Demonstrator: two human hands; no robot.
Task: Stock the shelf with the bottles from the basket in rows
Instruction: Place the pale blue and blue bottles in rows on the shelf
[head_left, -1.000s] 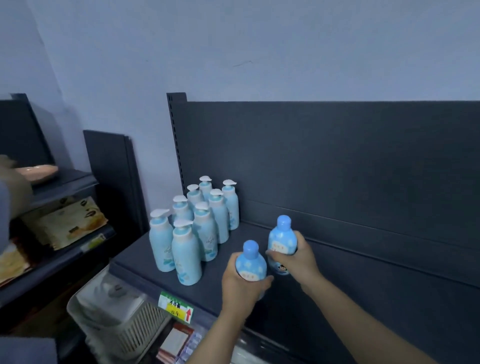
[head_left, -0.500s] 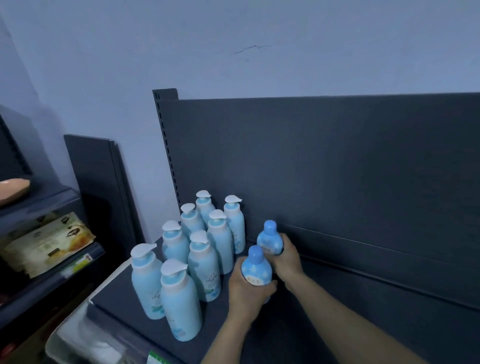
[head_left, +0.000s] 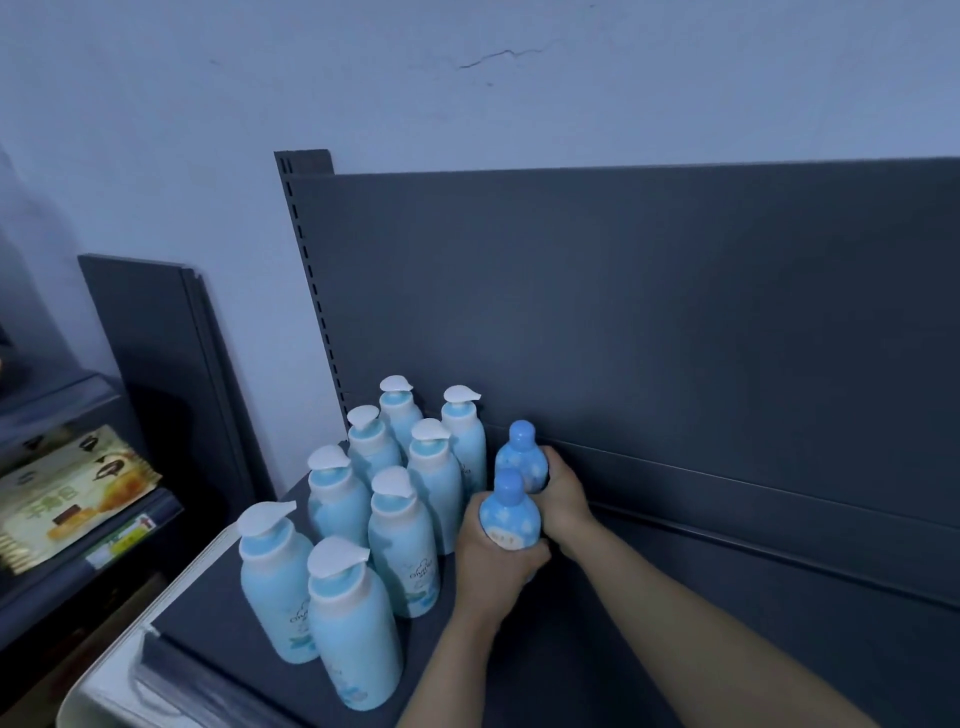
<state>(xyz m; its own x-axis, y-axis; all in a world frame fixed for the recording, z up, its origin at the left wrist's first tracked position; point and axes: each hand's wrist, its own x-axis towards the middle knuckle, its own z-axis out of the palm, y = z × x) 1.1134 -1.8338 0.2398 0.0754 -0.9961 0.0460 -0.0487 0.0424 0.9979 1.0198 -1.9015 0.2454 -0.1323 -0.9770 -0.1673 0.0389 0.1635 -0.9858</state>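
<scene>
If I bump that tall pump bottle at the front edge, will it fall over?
Probably, yes. The front pump bottle is tall and narrow, so it likely tips easily. It stands near the shelf edge, so it might topple off. Its smooth plastic looks slippery.

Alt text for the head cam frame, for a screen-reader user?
A person's left hand and right hand each grip a small blue round-capped bottle upright near the back of a dark shelf, the nearer bottle in the left, the farther bottle in the right. Beside them eight pale blue pump bottles stand in two rows.
</scene>
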